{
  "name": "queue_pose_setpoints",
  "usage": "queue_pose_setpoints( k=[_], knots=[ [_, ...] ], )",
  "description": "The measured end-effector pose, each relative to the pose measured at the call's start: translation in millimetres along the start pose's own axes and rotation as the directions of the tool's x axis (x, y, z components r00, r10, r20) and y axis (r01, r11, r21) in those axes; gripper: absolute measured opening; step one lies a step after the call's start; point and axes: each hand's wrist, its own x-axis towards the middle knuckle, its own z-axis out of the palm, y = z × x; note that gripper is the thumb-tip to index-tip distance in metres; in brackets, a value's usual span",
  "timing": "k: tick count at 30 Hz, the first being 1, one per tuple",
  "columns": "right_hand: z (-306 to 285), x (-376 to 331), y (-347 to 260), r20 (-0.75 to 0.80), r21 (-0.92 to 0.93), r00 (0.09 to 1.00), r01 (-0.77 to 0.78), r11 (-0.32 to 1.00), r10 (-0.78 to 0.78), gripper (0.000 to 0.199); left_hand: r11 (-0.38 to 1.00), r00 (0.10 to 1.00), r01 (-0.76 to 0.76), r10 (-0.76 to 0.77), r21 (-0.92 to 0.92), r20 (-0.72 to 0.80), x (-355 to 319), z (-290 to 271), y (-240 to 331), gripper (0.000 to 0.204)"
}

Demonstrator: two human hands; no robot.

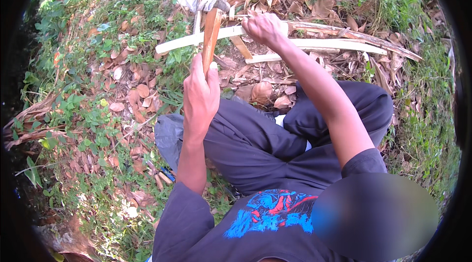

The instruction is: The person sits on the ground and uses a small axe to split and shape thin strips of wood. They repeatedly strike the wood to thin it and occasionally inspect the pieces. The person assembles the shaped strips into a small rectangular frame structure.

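Note:
My left hand (200, 92) is closed around the wooden handle of a hammer (212, 33), whose grey head points away from me. The handle passes over a long pale wooden strip (182, 43) lying crosswise. My right hand (265, 27) is closed over the same strip, right of the hammer. A thin piece sticks out left of its fingertips, too small to name; the fingers hide what they grip. Shorter wooden pieces, one of them brown (240, 46), lie under and beside the strip.
More pale strips (339, 45) and a bark-edged strip (364, 37) lie to the right. White plastic (187, 1) is beside the hammer head. My crossed legs (250, 131) are close to the work. By my left leg are a dark bag (168, 136) and wooden-handled tools (160, 179). Leaves and grass cover the ground.

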Motion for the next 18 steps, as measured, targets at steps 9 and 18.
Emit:
queue_pose_setpoints(
  k=[9,18],
  knots=[
    [-9,0,-4,0.25,-0.107,0.968,0.031,0.994,-0.003,0.027,0.997,0.999,-0.05,0.048,0.066,0.02,1,1,-4,0.038],
    [-5,-7,2,0.026,-0.057,0.997,0.073,0.996,-0.071,0.041,0.99,0.996,0.063,-0.072,0.13,0.062,6,-5,-4,0.039]
  ],
)
